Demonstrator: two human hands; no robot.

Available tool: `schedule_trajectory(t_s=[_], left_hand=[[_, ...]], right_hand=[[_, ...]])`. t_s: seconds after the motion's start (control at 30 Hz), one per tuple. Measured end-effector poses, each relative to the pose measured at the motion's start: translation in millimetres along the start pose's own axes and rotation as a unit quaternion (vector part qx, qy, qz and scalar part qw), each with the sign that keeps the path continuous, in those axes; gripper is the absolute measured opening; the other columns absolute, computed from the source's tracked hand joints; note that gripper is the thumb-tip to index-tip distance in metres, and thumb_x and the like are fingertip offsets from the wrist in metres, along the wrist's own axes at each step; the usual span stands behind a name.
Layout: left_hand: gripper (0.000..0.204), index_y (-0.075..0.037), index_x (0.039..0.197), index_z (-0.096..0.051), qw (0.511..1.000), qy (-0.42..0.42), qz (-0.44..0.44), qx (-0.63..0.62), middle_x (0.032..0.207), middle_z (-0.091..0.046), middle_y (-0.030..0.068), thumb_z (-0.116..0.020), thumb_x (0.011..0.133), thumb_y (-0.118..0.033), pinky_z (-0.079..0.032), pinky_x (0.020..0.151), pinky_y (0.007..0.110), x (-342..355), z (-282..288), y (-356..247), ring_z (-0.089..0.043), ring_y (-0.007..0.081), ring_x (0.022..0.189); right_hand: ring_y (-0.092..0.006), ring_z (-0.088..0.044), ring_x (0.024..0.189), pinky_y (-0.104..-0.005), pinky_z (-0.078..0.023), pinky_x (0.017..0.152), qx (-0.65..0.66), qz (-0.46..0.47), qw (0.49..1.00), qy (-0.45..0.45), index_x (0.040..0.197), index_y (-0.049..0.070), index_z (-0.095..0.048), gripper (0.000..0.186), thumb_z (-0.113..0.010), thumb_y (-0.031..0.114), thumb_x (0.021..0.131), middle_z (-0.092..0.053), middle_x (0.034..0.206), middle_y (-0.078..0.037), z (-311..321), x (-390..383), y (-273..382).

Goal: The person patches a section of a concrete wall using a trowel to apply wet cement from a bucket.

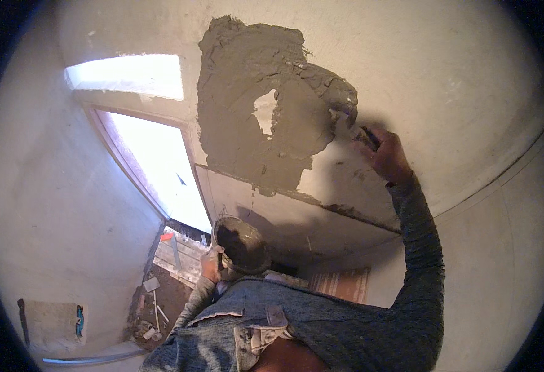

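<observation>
Wet grey-brown mortar (234,118) covers a rough patch of the pale wall (427,74), with a bare spot left in its middle. My right hand (388,155) is closed round the dark handle of a small trowel (345,126). Its mortar-smeared blade touches the right edge of the patch, beside a thick lump. Lower down, my left hand (210,265) grips the near left rim of a bucket (264,268), tilted in front of my body. Mortar (241,242) coats the inside of the bucket. A short dark piece shows by my left fingers; I cannot tell what it is.
A bright doorway (160,161) opens at the left, below a bright window opening (129,75). Wooden boards (182,254) lie by the threshold, with a red-ended tool (168,237) on them. Several pale items (151,328) lie on the dark floor. A ledge line crosses the wall below the patch.
</observation>
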State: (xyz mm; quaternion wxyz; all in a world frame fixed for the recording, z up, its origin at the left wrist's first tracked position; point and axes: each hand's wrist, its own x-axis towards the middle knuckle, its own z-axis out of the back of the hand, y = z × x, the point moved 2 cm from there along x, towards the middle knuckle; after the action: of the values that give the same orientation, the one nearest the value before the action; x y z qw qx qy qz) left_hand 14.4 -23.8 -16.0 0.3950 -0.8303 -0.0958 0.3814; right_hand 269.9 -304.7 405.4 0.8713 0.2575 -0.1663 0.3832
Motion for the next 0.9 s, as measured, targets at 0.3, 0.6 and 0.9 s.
schedule_trajectory(t_s=[0.3,0.6,0.9], left_hand=[[0.012,-0.005,0.071,-0.061,0.994,0.033,-0.081,0.063,0.065,-0.058,0.0033,-0.064,0.076,-0.015,-0.044,0.048,0.029,22.5,19.2,-15.2,-0.056,0.0149,0.054],[0.018,0.001,0.081,-0.064,0.999,0.026,0.027,0.04,0.075,-0.061,0.004,-0.065,0.074,-0.016,-0.048,0.06,0.031,24.4,22.7,-42.9,-0.058,0.0161,0.065],[0.028,0.008,0.09,-0.06,0.997,-0.006,0.027,0.073,0.081,-0.061,0.0077,-0.065,0.072,-0.012,-0.05,0.066,0.034,20.1,-2.6,-78.4,-0.059,0.0209,0.068]], right_hand=[[-0.0345,-0.064,0.072,-0.0419,-0.051,0.067,-0.152,-0.016,0.984,0.089,0.106,0.0,-0.059,0.039,-0.069,0.024,0.077,-0.065,0.079,-0.018,-22.4,6.3,-3.7],[-0.032,-0.065,0.073,-0.0387,-0.052,0.068,-0.188,0.054,0.981,0.001,0.101,-0.001,-0.06,0.026,-0.065,0.014,0.081,-0.065,0.086,-0.018,36.5,27.2,39.7],[-0.033,-0.064,0.071,-0.045,-0.052,0.065,-0.153,0.07,0.984,0.049,0.109,0.004,-0.058,0.041,-0.068,0.03,0.079,-0.063,0.086,-0.015,-52.4,-2.7,32.9]])
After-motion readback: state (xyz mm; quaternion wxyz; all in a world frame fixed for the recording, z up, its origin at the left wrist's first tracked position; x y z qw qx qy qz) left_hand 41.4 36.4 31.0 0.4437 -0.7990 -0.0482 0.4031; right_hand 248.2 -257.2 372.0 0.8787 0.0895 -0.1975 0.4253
